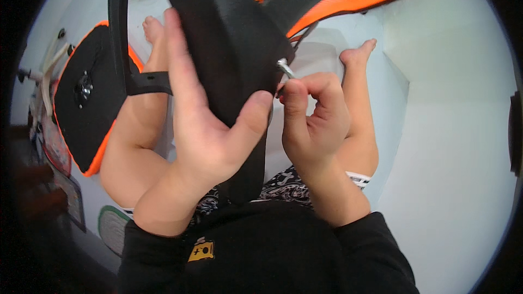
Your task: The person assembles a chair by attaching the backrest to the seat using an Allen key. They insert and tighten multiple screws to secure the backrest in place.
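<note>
A black chair backrest, its frame joined to orange mesh, is propped upright between my legs. My left hand holds it, the fingers stretched along its left side and the thumb on its near face. My right hand is closed in a pinch at the backrest's right edge. Between thumb and forefinger is a silver bolt, its head pointing up and left beside that edge. A small dark piece shows near my right fingertips, too hidden to name. A black armrest loop stands left of the backrest.
A black seat cushion with orange edging lies on the left, carrying a shiny bundle that looks like hardware. Beyond it are pale curved legs with casters, partly blurred. A white wall rises on the right. My bare legs flank the backrest.
</note>
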{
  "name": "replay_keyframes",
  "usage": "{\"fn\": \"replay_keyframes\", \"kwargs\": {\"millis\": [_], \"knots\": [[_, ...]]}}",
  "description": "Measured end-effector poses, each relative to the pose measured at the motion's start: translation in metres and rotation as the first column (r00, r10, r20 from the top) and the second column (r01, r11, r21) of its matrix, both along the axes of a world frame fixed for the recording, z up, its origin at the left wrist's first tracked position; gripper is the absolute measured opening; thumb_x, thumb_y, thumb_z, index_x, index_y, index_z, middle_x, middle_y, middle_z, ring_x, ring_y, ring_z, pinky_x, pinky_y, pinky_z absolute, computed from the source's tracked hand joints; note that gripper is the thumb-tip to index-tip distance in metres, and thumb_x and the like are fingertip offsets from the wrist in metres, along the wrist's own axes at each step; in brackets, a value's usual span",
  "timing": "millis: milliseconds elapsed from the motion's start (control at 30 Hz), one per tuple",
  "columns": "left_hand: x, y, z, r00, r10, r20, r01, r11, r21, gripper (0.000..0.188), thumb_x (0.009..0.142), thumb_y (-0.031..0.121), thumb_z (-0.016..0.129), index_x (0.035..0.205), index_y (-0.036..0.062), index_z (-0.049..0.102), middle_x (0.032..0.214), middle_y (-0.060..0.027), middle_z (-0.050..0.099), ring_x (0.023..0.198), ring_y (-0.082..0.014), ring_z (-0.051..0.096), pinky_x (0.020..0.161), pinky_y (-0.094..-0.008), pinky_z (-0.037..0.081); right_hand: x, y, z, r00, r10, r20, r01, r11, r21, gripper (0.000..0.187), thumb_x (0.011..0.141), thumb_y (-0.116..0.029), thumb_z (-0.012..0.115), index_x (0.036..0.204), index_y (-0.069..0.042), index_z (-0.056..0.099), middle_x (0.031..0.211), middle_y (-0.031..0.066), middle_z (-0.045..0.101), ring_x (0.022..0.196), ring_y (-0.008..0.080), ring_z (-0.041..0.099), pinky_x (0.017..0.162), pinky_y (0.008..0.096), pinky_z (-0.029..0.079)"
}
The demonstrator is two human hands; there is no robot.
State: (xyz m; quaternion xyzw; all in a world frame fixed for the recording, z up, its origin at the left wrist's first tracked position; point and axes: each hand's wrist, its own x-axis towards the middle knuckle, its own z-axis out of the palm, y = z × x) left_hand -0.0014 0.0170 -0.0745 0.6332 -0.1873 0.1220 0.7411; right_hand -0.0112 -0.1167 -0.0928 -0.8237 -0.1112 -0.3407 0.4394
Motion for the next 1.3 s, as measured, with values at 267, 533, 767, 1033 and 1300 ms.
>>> {"fn": "replay_keyframes", "kwargs": {"millis": [267, 533, 767, 1033, 1300], "knots": [[-0.001, -0.006, 0.008, 0.998, -0.030, -0.052, 0.031, 0.999, 0.019, 0.093, 0.075, -0.001, 0.057, 0.141, 0.0017, -0.008, 0.139, -0.0174, 0.025, 0.118, -0.0216, 0.041, 0.099, -0.0312, 0.033, 0.004, -0.008, 0.011, 0.989, 0.138, 0.057, -0.148, 0.963, 0.227, 0.017, 0.075, -0.013, 0.068, 0.084, -0.007, 0.054, 0.078, 0.0015, 0.058, 0.069, 0.0223, 0.055, 0.058, 0.0312, 0.040], [0.000, -0.003, 0.006, 0.999, 0.045, -0.015, -0.043, 0.993, 0.109, 0.093, 0.075, -0.001, 0.058, 0.142, 0.0016, -0.006, 0.144, -0.0183, 0.017, 0.127, -0.0218, 0.030, 0.105, -0.0317, 0.023, 0.015, -0.048, 0.041, 0.953, 0.225, 0.205, -0.117, 0.893, -0.435, 0.016, 0.068, -0.008, 0.073, 0.081, -0.008, 0.065, 0.082, 0.0009, 0.059, 0.070, 0.0161, 0.058, 0.068, 0.0303, 0.045], [0.000, -0.005, 0.007, 0.998, -0.001, -0.055, 0.003, 0.999, 0.042, 0.093, 0.075, -0.001, 0.058, 0.142, 0.0011, -0.007, 0.146, -0.0177, 0.015, 0.129, -0.0217, 0.026, 0.106, -0.0317, 0.020, 0.031, -0.060, 0.067, 0.865, 0.436, 0.247, -0.178, 0.728, -0.661, 0.014, 0.068, -0.007, 0.072, 0.080, -0.007, 0.065, 0.083, 0.0017, 0.059, 0.071, 0.0162, 0.058, 0.069, 0.0306, 0.046], [0.002, -0.004, 0.004, 0.999, -0.018, -0.029, 0.019, 1.000, 0.024, 0.094, 0.076, 0.000, 0.059, 0.142, 0.0013, -0.008, 0.145, -0.0182, 0.015, 0.129, -0.0216, 0.026, 0.106, -0.0313, 0.020, 0.040, -0.064, 0.075, 0.801, 0.547, 0.244, -0.209, 0.638, -0.742, 0.012, 0.069, -0.007, 0.069, 0.079, -0.006, 0.063, 0.082, 0.0029, 0.057, 0.071, 0.0173, 0.057, 0.067, 0.0302, 0.046], [0.003, -0.002, 0.003, 0.999, -0.009, -0.035, 0.011, 0.999, 0.037, 0.095, 0.076, 0.000, 0.059, 0.141, 0.0011, -0.009, 0.146, -0.0184, 0.014, 0.130, -0.0215, 0.025, 0.106, -0.0307, 0.020, 0.043, -0.065, 0.081, 0.762, 0.600, 0.243, -0.206, 0.581, -0.787, 0.009, 0.071, -0.008, 0.067, 0.077, -0.005, 0.062, 0.082, 0.0040, 0.056, 0.071, 0.0184, 0.055, 0.065, 0.0299, 0.045]]}}
